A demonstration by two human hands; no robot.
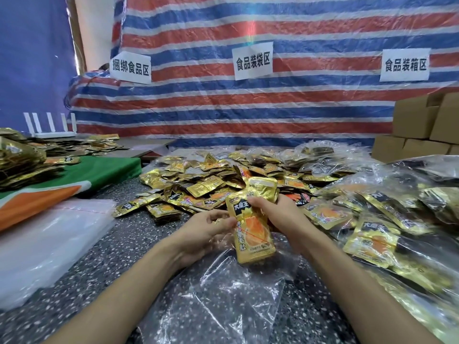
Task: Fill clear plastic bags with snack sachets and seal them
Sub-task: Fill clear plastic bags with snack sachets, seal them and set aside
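Far left of the central heap of gold foil snack sachets [211, 180], I see a second stack of gold sachets [22, 157] lying on a green-and-orange cloth [82, 177]. A white router with upright antennas [53, 132] stands behind that stack. Nearer me, still left of the heap, a pile of empty clear plastic bags [49, 239] rests on the dark speckled desk [119, 249].

Just in front of the heap, the left grip [206, 229] pinches the mouth edge of a crumpled clear plastic zip bag [223, 299]. This bag lies on the desk and trails toward me. Its red seal line crosses a gold-and-orange sachet bundle [252, 234], whose lower part sits behind the bag's film at the mouth. The right grip [275, 209] is wrapped round the bundle's upper part, thumb on the front face.

Right of the heap, filled clear bags of sachets [387, 219] are piled along the desk, and brown cardboard boxes [422, 120] are stacked beyond them. Behind the heap hangs a red, white and blue striped tarpaulin [248, 108] bearing three white paper signs [252, 61] with Chinese characters.
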